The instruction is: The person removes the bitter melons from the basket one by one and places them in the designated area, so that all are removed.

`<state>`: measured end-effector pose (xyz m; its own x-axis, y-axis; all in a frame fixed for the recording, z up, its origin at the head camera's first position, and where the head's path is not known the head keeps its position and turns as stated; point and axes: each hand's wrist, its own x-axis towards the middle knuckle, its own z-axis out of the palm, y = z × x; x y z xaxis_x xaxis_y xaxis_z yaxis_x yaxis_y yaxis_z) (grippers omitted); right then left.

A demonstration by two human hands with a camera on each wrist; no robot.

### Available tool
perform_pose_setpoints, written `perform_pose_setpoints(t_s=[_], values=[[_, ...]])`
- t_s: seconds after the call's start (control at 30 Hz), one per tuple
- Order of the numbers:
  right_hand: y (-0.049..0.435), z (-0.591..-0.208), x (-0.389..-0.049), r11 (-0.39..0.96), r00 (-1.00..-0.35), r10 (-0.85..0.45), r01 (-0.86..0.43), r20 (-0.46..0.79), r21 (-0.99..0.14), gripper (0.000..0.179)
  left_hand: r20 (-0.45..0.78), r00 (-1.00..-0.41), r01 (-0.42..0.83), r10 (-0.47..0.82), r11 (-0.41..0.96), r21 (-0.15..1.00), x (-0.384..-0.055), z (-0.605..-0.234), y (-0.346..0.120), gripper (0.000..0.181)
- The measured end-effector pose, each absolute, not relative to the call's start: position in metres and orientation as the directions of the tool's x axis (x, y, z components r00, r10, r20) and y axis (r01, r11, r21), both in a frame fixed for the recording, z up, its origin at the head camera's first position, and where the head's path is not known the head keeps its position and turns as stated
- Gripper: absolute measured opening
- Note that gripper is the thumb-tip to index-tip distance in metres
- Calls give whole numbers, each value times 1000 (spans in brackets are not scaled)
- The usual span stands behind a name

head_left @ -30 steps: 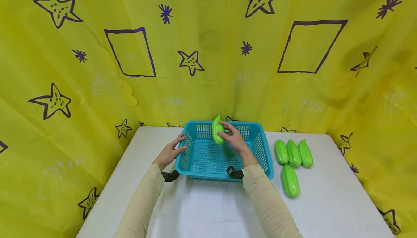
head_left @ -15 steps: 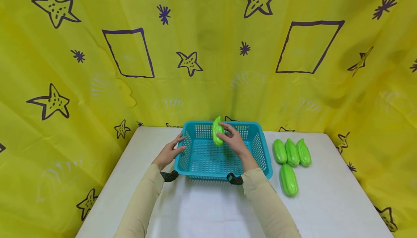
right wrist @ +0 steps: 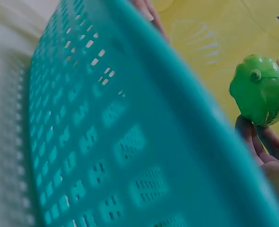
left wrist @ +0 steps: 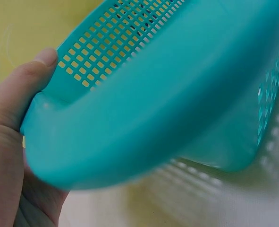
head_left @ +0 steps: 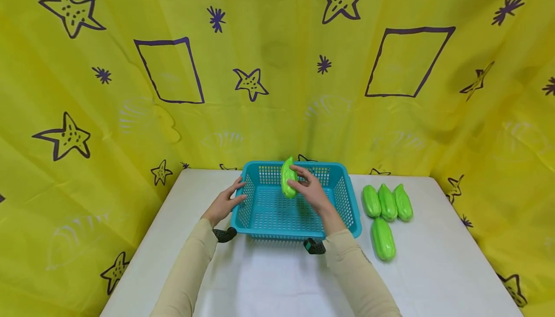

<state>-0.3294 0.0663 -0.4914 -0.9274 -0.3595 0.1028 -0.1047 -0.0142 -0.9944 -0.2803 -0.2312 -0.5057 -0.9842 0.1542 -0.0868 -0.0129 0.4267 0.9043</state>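
A teal plastic basket (head_left: 260,231) with perforated walls stands on the white table. My left hand (head_left: 222,206) grips its left rim; in the left wrist view, the thumb (left wrist: 47,57) lies over the edge while other fingers are hidden behind the rim. Above the basket, my right hand (head_left: 310,188) pinches a glossy green ridged bitter melon (head_left: 287,178), its pointed end up. The right wrist view shows the end of that bitter melon (right wrist: 257,90) with a small nub, thumb and fingers on either side. Several similar bitter melons (head_left: 388,202) lie right of the basket.
A yellow curtain (head_left: 277,114) with drawn stars hangs behind and along both sides of the white table (head_left: 269,278). Black wrist devices sit at both sleeves, the left one (head_left: 225,234) and the right one (head_left: 314,246), close to the basket's front rim.
The right hand has lowered slightly with the bitter melon, and its wrist has come a little nearer the front. My left hand keeps its grip on the rim. The head view has shifted slightly.
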Motion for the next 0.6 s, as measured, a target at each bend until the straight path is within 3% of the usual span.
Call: perform_pose_setpoints(t_s=[0.6], values=[[91,-481,-294,112,-949,-312,-75,36,-991,55,-102,-984,-31,148,422,906,-283,-508,-231,60]])
